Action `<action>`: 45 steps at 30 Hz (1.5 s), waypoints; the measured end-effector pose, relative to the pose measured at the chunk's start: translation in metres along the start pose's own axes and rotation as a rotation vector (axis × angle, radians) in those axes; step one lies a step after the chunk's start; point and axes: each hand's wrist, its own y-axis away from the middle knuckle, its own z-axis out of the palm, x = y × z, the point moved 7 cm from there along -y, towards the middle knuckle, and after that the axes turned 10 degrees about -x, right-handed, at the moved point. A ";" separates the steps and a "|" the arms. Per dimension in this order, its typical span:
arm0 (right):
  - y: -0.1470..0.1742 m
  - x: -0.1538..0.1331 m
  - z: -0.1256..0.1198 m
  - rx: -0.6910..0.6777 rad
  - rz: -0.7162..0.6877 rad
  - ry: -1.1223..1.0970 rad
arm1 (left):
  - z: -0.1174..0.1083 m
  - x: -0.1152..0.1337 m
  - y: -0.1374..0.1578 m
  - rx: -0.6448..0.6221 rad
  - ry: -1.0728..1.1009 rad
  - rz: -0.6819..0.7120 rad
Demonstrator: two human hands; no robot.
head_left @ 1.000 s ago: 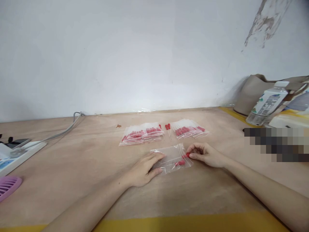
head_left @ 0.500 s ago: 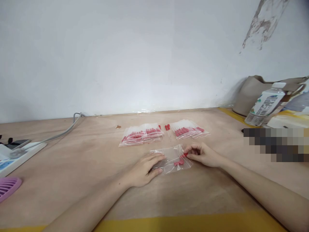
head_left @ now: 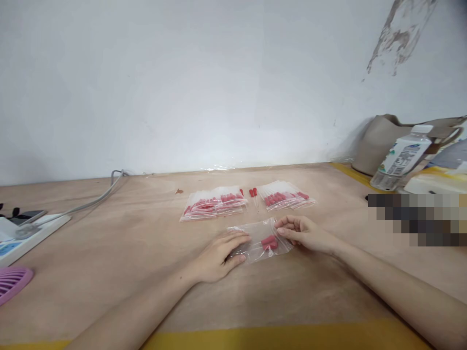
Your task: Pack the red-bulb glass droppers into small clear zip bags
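A clear zip bag (head_left: 251, 249) lies flat between my hands. Inside it are droppers with red bulbs (head_left: 269, 242), their thin clear stems pointing left. My left hand (head_left: 221, 255) rests over the bag's left end, fingers stretched out and thumb apart, pressing it to the table. At the zip end, my right hand (head_left: 301, 233) has its thumb and curled fingers closed on the bag's edge. Beyond them, two loose red-bulbed droppers (head_left: 253, 193) lie between a left group of filled bags (head_left: 213, 201) and a right group of filled bags (head_left: 286, 195).
A water bottle (head_left: 403, 158) and a beige bag (head_left: 375, 143) stand at the right by the wall. On the left are a white power strip (head_left: 47, 226) with a grey cable (head_left: 93, 201) and a purple slotted object (head_left: 14, 284). Yellow tape (head_left: 255, 335) runs along the near table edge.
The red bulb that my right fingers held at the bag's mouth is now inside, beside the other. My right fingers have shifted onto the bag's edge; my left hand stays put.
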 end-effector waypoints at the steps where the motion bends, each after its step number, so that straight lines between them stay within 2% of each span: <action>1: 0.000 0.002 0.000 -0.006 0.023 -0.019 | 0.000 0.000 0.000 -0.003 -0.002 -0.004; 5: 0.001 0.006 0.000 -0.089 0.110 -0.055 | 0.002 -0.003 0.000 -0.023 -0.022 -0.027; 7: 0.001 0.004 -0.004 -0.065 0.105 -0.005 | 0.003 -0.005 0.001 -0.029 -0.034 -0.035; 12: -0.009 -0.018 -0.029 0.242 -0.082 0.294 | 0.005 -0.007 0.000 -0.042 -0.053 -0.029; 15: -0.028 -0.035 -0.040 0.411 -0.118 0.582 | 0.004 -0.006 -0.003 -0.046 -0.068 0.021; 19: -0.070 -0.047 -0.046 0.513 0.068 0.851 | 0.003 -0.006 -0.007 -0.030 -0.102 0.056; 25: -0.124 -0.039 -0.048 0.575 0.273 0.798 | -0.004 -0.008 -0.002 0.102 -0.111 0.024; 30: -0.140 -0.030 -0.050 0.565 0.354 0.700 | -0.002 -0.007 -0.002 0.072 -0.060 0.045; 34: -0.127 -0.036 -0.056 0.599 0.308 0.610 | -0.001 -0.009 -0.002 0.063 -0.031 0.010; 39: -0.076 -0.035 -0.064 0.639 0.136 0.480 | -0.003 -0.012 -0.001 0.109 -0.033 -0.017; 42: -0.036 -0.023 -0.065 0.654 -0.078 0.164 | -0.003 -0.014 -0.002 0.119 -0.047 -0.034; 45: -0.005 -0.009 -0.064 0.708 -0.172 -0.035 | -0.003 -0.014 -0.002 0.117 -0.048 -0.033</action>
